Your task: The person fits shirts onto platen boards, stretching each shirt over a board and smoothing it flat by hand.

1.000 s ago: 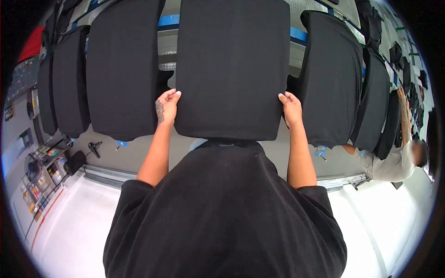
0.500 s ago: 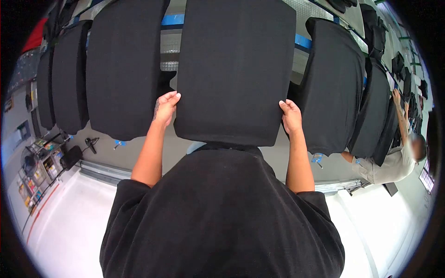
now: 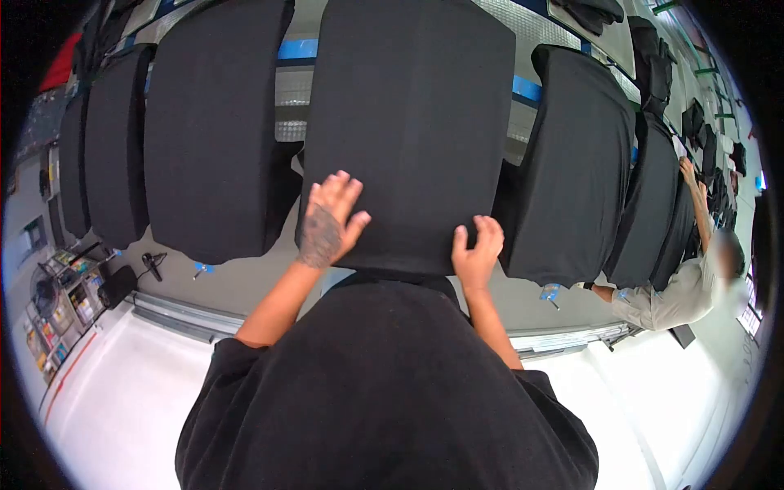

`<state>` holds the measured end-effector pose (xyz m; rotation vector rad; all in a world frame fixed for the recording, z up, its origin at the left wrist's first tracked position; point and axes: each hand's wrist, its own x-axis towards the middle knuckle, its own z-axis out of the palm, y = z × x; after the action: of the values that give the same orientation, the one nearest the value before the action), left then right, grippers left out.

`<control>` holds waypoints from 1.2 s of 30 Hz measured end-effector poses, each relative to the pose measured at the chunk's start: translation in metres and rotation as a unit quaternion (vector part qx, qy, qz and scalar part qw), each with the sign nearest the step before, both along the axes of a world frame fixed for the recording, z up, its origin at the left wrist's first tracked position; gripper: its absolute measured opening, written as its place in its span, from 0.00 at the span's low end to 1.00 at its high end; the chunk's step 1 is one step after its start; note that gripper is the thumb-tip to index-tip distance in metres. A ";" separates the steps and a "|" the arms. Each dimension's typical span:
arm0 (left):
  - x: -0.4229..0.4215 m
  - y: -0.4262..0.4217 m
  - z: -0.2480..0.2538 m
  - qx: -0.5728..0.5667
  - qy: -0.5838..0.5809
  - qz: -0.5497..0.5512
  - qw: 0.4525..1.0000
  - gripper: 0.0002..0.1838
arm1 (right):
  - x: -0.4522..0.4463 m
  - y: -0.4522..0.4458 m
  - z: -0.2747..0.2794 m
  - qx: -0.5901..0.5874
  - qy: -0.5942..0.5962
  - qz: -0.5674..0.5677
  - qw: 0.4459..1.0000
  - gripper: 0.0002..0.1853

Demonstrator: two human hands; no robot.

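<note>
Directly in front of me, a black shirt (image 3: 408, 122) is stretched smooth over a flat board, its near edge close to my body. My left hand (image 3: 329, 220) is open, fingers spread over the cloth near the board's left near corner. Near the right edge, my right hand (image 3: 478, 251) is open too, with its thumb apart from bent fingers and the fingertips at the cloth. Neither hand grips anything. Whether the palms press on the fabric is hard to tell.
Similar boards with black cloth stand on both sides, one on the left (image 3: 216, 131) and one on the right (image 3: 576, 163). Blue-marked metal arms (image 3: 298, 49) show between them. A co-worker (image 3: 678, 294) stands at the right, arms raised. A shelf (image 3: 69, 302) is at far left.
Both hands have let go of the shirt's side edges and moved inward over its near part, opening up. The cloth now lies slightly lower in view.
</note>
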<state>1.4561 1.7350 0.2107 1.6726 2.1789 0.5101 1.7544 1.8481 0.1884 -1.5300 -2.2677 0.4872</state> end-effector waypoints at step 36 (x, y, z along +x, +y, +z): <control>-0.133 0.258 -0.076 0.042 0.259 0.045 0.964 0.40 | -0.220 0.333 -0.010 0.027 -0.128 0.088 0.987 0.44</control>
<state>1.3229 1.9928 0.1351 1.9288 2.6366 0.1991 1.5346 2.1807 0.1785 -1.4441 -2.6051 0.2865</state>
